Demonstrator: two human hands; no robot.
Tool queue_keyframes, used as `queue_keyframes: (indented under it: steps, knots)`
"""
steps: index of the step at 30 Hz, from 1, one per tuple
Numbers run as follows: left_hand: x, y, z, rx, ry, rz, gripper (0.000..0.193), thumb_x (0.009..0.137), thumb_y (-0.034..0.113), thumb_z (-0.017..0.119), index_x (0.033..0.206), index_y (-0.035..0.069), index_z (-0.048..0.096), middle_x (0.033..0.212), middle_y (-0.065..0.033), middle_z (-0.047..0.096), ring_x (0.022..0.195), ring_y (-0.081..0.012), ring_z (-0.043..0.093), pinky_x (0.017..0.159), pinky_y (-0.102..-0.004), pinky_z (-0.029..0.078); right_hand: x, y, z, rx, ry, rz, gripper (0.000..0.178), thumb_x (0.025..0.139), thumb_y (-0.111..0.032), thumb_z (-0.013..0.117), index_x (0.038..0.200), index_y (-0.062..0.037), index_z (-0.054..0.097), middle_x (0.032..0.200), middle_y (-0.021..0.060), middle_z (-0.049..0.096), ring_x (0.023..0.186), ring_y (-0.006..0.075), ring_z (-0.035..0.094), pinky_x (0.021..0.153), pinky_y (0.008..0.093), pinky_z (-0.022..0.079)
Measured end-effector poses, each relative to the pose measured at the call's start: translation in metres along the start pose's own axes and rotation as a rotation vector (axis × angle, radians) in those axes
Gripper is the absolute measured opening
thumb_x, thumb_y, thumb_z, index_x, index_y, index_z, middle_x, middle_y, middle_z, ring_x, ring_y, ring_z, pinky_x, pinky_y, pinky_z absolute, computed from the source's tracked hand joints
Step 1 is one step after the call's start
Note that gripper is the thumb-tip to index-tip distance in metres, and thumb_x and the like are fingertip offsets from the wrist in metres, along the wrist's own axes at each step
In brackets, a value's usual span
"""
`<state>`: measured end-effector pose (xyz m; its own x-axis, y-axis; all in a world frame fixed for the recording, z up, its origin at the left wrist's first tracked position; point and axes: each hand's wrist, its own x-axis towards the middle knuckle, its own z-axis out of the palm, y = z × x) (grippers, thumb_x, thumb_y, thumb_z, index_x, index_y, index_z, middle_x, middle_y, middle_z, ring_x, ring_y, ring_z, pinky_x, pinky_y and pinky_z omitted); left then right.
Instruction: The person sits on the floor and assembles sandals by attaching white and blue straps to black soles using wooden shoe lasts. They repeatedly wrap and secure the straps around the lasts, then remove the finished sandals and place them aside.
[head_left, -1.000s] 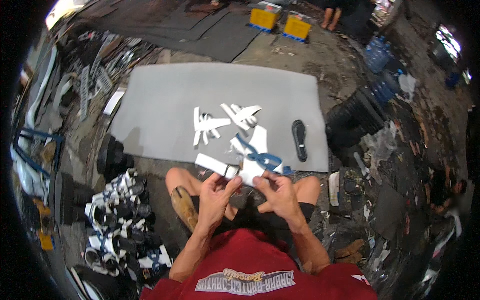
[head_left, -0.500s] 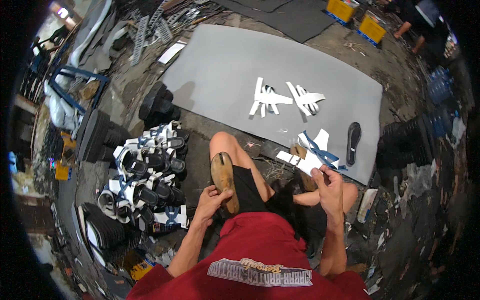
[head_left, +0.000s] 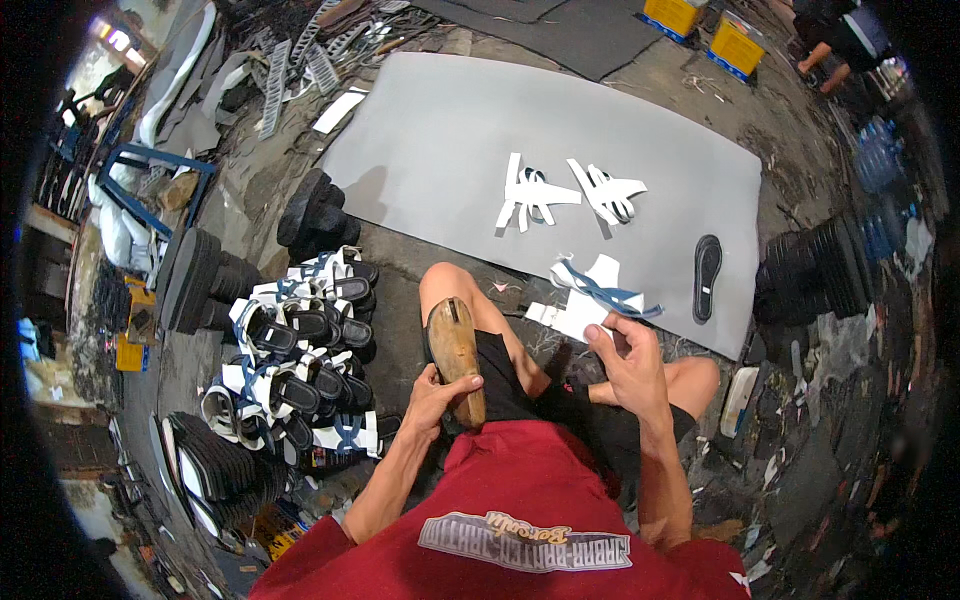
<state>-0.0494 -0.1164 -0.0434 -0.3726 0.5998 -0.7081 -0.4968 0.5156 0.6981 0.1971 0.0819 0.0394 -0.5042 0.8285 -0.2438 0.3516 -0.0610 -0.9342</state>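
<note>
My left hand (head_left: 440,397) is closed round the heel end of a worn wooden shoe last (head_left: 455,345), which stands tilted over my leg with its slotted toe end up. Between the thumb and fingers of my right hand (head_left: 630,365) is a white and blue sandal upper (head_left: 590,308), its straps spread out above the near edge of a grey sheet (head_left: 420,130). Two more white strap uppers, one (head_left: 535,195) beside the other (head_left: 608,192), lie on the sheet. To their right rests a single black insole (head_left: 707,278).
Left of me are rows of white and blue sandals (head_left: 320,325) with black insoles. Stacks of black soles stand at the left (head_left: 205,280) and right (head_left: 815,270). Yellow boxes (head_left: 735,45) and another person's arm (head_left: 815,60) appear at the far right.
My right hand has moved left with the upper, bringing it closer to the shoe last. The last has shifted slightly right in my left hand.
</note>
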Motion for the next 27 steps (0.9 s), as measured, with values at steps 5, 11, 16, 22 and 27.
queue_keyframes:
  steps: [5,11,16,22,27]
  knots:
    - [-0.031,0.009,0.040,-0.150,-0.301,0.150,0.077,0.080,0.003,0.093,0.145,0.002,0.053,0.134,-0.0100,0.067,0.126,-0.0231,0.065,0.113,-0.0375,0.050,-0.016,-0.033,0.022,0.317,-0.244,-0.011,0.031,0.104,-0.026,0.074,0.113,0.0046,0.077,0.095,0.0032,0.076,0.087,0.0084,0.064,0.078,0.0301,0.053]
    - [-0.076,0.022,0.068,-0.105,-0.454,0.060,0.085,0.085,0.012,0.091,0.155,0.000,0.043,0.133,-0.0109,0.068,0.124,-0.0228,0.064,0.107,-0.0410,0.052,-0.053,-0.028,0.011,-0.008,-0.481,0.106,0.041,0.106,-0.034,0.071,0.118,0.0046,0.075,0.094,0.0068,0.076,0.084,0.0096,0.063,0.074,0.0315,0.052]
    - [-0.086,0.024,0.070,0.191,-0.466,0.090,0.090,0.086,0.024,0.094,0.155,-0.004,0.042,0.130,-0.0127,0.068,0.121,-0.0208,0.063,0.105,-0.0365,0.052,-0.072,-0.018,0.006,0.052,-0.447,0.171,0.041,0.108,-0.034,0.068,0.119,0.0046,0.075,0.093,0.0060,0.075,0.082,0.0093,0.061,0.073,0.0314,0.052]
    - [-0.082,0.018,0.071,0.170,-0.456,0.089,0.094,0.084,0.027,0.095,0.156,-0.003,0.041,0.136,-0.0133,0.063,0.129,-0.0223,0.058,0.111,-0.0387,0.048,-0.073,-0.013,0.009,0.040,-0.411,0.207,0.040,0.108,-0.032,0.068,0.118,0.0060,0.075,0.090,0.0066,0.075,0.079,0.0086,0.061,0.071,0.0316,0.053]
    - [-0.081,0.014,0.072,0.155,-0.413,0.065,0.080,0.083,0.027,0.096,0.143,0.001,0.049,0.129,-0.0104,0.064,0.125,-0.0200,0.060,0.109,-0.0376,0.050,-0.077,-0.002,0.020,0.147,-0.332,0.151,0.034,0.109,-0.029,0.069,0.114,0.0041,0.076,0.089,0.0004,0.070,0.080,0.0050,0.057,0.069,0.0278,0.049]
